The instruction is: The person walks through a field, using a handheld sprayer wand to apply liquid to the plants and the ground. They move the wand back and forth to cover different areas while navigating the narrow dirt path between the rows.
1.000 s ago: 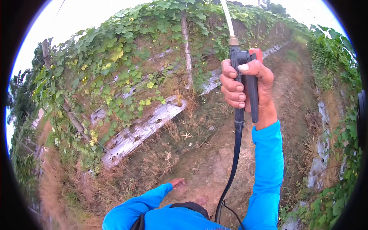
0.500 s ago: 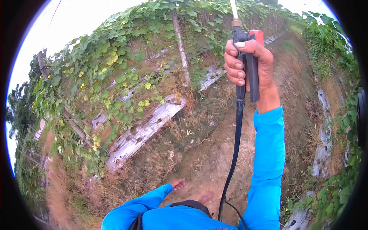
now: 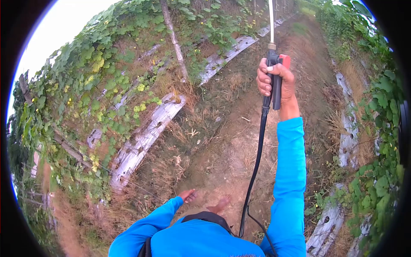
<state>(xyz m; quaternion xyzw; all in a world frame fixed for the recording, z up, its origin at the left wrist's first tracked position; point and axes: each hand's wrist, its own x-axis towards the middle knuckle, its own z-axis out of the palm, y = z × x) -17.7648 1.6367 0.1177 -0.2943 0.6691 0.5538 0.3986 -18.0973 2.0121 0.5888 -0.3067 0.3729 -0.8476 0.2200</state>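
My right hand (image 3: pixel 275 78) is closed around the black handle of a spray wand (image 3: pixel 272 55), held up in front of me. A red piece shows at the top of the handle, above a black lever that hangs by my palm. A brass-coloured nut joins the handle to a pale lance (image 3: pixel 271 21), which runs out of the top of the view. From the handle's lower end a black hose (image 3: pixel 259 156) drops to my waist. Low at my left side, my left hand (image 3: pixel 188 196) hangs over the soil with loosely bent fingers, nothing visible in it.
A dirt path (image 3: pixel 239 158) runs ahead between leafy vines. On the left, vines (image 3: pixel 107 55) climb a trellis with a wooden post (image 3: pixel 174 40). Silvery plastic mulch strips (image 3: pixel 147 143) line that side. More vines (image 3: pixel 381 171) and mulch (image 3: pixel 349 124) border the right.
My view has shifted, so the trellis post and mulch strips sit further left and higher. My right hand appears farther out with the wand, and more of the pale lance shows.
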